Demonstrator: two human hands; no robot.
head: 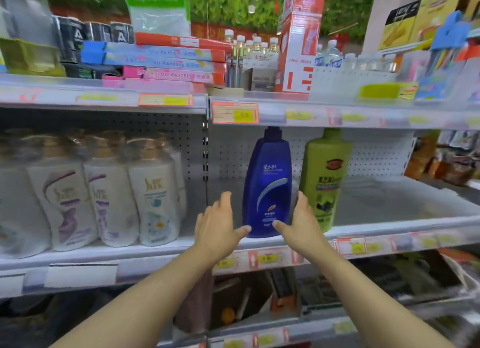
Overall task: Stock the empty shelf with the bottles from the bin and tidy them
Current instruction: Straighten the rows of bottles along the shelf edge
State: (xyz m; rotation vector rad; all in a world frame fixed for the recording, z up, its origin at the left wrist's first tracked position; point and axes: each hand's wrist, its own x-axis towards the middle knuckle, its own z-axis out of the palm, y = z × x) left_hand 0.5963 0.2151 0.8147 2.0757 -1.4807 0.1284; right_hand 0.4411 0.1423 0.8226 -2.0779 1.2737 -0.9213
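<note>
Both hands [259,224] flank blue bottle [267,184] near shelf [405,205] front edge.

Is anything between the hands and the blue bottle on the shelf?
Nothing visible. The left hand and right hand flank the blue bottle with thumbs at its lower front. The green bottle stands just beyond the right hand.
</note>
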